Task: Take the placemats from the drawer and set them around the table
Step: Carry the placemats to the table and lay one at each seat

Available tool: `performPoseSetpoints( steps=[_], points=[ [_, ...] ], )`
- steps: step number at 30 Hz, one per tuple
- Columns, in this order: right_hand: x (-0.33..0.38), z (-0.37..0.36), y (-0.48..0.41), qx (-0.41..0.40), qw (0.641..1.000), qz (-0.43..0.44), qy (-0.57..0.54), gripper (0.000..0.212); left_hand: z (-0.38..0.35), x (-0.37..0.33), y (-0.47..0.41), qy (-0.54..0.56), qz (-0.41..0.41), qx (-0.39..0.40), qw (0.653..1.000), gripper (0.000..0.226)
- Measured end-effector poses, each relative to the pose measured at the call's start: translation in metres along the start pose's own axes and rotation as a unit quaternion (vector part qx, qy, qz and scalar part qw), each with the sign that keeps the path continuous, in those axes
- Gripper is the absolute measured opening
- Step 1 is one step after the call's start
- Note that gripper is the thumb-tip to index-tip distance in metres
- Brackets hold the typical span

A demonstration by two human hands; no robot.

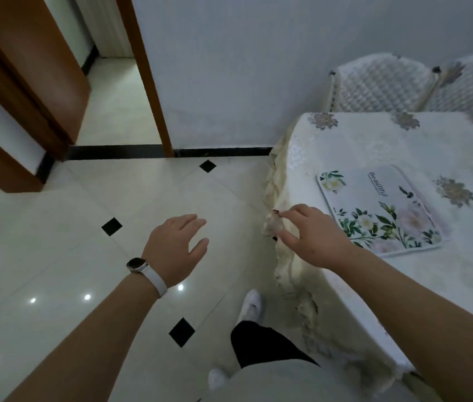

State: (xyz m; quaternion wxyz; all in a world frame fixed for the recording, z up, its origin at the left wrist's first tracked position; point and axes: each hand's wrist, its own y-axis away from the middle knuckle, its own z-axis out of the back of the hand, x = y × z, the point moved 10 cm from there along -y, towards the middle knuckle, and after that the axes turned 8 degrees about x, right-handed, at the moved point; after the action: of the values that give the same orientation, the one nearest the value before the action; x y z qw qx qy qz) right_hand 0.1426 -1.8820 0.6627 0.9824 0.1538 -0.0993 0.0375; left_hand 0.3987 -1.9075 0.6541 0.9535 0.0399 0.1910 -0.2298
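Note:
One floral placemat [380,210] with white flowers, green leaves and the word "Beautiful" lies flat on the table [403,146], near its left edge. The table wears a pale embroidered cloth. My right hand [310,236] hovers at that edge, just left of the placemat, fingers loosely bent, close to the cloth's hanging hem; whether it touches the hem is unclear. My left hand [176,245], a watch on its wrist, floats over the tiled floor with fingers spread, holding nothing. No drawer is in view.
Two quilted white chair backs [380,82] stand behind the table against the wall. A doorway with brown frame [154,91] opens at the upper left. Glossy white floor tiles with black diamonds [112,226] spread to the left. My legs and white shoes [251,304] are beside the table.

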Motion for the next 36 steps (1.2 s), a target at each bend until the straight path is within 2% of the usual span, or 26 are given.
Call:
performPoseSetpoints(
  steps=[5, 7, 11, 13, 22, 26, 30, 36],
  points=[
    [-0.048, 0.011, -0.045, -0.024, 0.998, -0.037, -0.035, 0.045, -0.009, -0.001, -0.080, -0.021, -0.024, 0.038, 0.999, 0.052],
    [-0.068, 0.015, -0.066, -0.017, 0.997, -0.053, -0.048, 0.051, -0.010, -0.008, -0.114, -0.029, -0.036, 0.052, 0.998, 0.053],
    [-0.105, 0.031, -0.098, -0.024, 0.994, -0.077, -0.077, 0.074, -0.013, -0.030, -0.186, -0.055, -0.075, 0.086, 0.992, 0.057],
    [-0.125, 0.040, -0.108, -0.036, 0.992, -0.085, -0.081, 0.075, -0.016, -0.043, -0.221, -0.066, -0.094, 0.093, 0.989, 0.057],
    [-0.220, 0.078, -0.089, -0.076, 0.969, -0.200, -0.120, 0.077, -0.047, -0.125, -0.324, -0.066, -0.233, 0.112, 0.964, 0.047],
    [-0.264, 0.059, -0.060, -0.067, 0.944, -0.286, -0.152, 0.082, -0.084, -0.161, -0.362, -0.080, -0.308, 0.159, 0.934, 0.048],
    [-0.298, 0.022, -0.031, -0.057, 0.909, -0.368, -0.184, 0.058, -0.119, -0.204, -0.388, -0.103, -0.397, 0.186, 0.893, 0.047],
    [-0.312, 0.005, 0.000, -0.080, 0.835, -0.499, -0.217, 0.052, -0.175, -0.243, -0.429, -0.160, -0.482, 0.251, 0.824, 0.046]
  ],
)
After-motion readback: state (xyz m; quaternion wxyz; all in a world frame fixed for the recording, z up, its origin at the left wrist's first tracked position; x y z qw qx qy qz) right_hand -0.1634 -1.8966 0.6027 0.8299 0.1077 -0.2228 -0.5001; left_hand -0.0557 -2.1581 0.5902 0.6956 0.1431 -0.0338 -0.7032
